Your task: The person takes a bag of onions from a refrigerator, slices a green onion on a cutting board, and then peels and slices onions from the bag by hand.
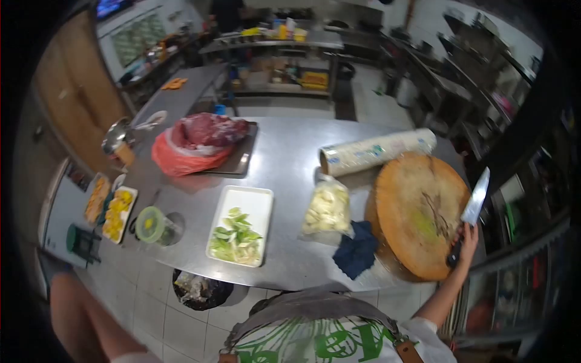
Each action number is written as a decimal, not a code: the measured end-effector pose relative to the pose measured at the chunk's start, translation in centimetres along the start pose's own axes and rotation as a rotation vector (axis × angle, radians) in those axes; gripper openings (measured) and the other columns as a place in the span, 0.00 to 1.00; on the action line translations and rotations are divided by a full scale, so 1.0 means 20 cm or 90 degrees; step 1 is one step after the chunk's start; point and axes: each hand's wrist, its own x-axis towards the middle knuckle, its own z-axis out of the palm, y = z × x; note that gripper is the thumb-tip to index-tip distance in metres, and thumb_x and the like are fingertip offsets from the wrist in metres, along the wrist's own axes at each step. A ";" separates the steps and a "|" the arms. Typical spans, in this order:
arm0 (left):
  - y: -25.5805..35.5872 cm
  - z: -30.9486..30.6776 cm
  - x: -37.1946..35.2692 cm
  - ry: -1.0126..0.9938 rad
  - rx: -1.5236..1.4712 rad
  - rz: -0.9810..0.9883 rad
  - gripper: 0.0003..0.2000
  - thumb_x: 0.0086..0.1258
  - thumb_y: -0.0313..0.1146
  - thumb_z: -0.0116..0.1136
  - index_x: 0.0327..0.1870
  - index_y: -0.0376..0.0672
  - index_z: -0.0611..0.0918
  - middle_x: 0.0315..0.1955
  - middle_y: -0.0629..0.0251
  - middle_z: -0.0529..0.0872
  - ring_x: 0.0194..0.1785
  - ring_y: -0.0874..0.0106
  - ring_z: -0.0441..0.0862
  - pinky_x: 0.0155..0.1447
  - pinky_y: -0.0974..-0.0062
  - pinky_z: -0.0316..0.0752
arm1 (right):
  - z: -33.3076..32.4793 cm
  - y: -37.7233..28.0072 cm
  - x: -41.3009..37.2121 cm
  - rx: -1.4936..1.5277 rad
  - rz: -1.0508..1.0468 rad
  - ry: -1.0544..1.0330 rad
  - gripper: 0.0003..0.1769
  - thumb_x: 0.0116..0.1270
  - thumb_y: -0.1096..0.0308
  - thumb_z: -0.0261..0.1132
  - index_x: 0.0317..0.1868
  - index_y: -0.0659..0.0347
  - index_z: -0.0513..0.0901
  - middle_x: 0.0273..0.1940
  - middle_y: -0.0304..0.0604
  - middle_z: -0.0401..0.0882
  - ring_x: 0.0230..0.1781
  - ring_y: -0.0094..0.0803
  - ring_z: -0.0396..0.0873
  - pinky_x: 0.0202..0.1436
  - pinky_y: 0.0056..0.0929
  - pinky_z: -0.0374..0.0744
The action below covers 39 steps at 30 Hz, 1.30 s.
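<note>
My right hand (465,241) is closed round the dark handle of a kitchen knife (475,198), at the right edge of a thick round wooden chopping board (399,206). The wide blade points up and away from me, beyond the board's rim. Greenish residue and dark marks show on the board's surface. To its left lie a dark blue cloth (355,249) and a clear bag of pale peeled pieces (327,209). Only my bent left arm is visible at the lower left; the left hand is out of the frame.
On the steel table (287,145) are a white tray (262,202) with cut green leaves, raw meat (209,130) in a red bag on a dark tray, a large plastic-wrap roll (378,151) and a green-lidded tub (150,224). A lined bin (201,290) stands below. One person stands far back.
</note>
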 end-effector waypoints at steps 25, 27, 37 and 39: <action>-0.54 0.02 -0.36 0.716 0.319 -0.275 0.23 0.54 0.35 0.66 0.48 0.29 0.77 0.31 0.56 0.80 0.32 0.63 0.77 0.37 0.71 0.71 | 0.42 -0.58 -0.48 -0.346 -0.314 -0.189 0.33 0.58 0.62 0.62 0.62 0.66 0.62 0.63 0.54 0.61 0.66 0.45 0.57 0.64 0.38 0.59; -0.63 0.03 -0.36 0.743 0.299 -0.295 0.21 0.54 0.33 0.65 0.47 0.30 0.78 0.33 0.56 0.81 0.34 0.63 0.78 0.39 0.72 0.72 | 0.59 -0.70 -0.53 -0.192 -0.380 -0.135 0.33 0.60 0.60 0.60 0.63 0.65 0.61 0.63 0.52 0.61 0.66 0.42 0.57 0.64 0.38 0.58; -1.38 0.47 -0.41 0.732 0.011 -0.688 0.29 0.62 0.49 0.57 0.60 0.43 0.69 0.46 0.52 0.79 0.44 0.61 0.79 0.48 0.68 0.74 | 1.02 -0.25 -0.67 0.066 -0.149 -0.308 0.22 0.53 0.73 0.68 0.49 0.65 0.75 0.41 0.43 0.76 0.43 0.30 0.75 0.47 0.27 0.75; -1.38 0.45 -0.42 0.664 -0.054 -0.710 0.29 0.63 0.49 0.56 0.63 0.46 0.67 0.46 0.52 0.79 0.46 0.62 0.79 0.46 0.70 0.74 | 1.13 -0.22 -0.70 -0.224 -0.352 -0.415 0.30 0.50 0.62 0.70 0.52 0.66 0.72 0.46 0.53 0.73 0.46 0.44 0.74 0.48 0.34 0.75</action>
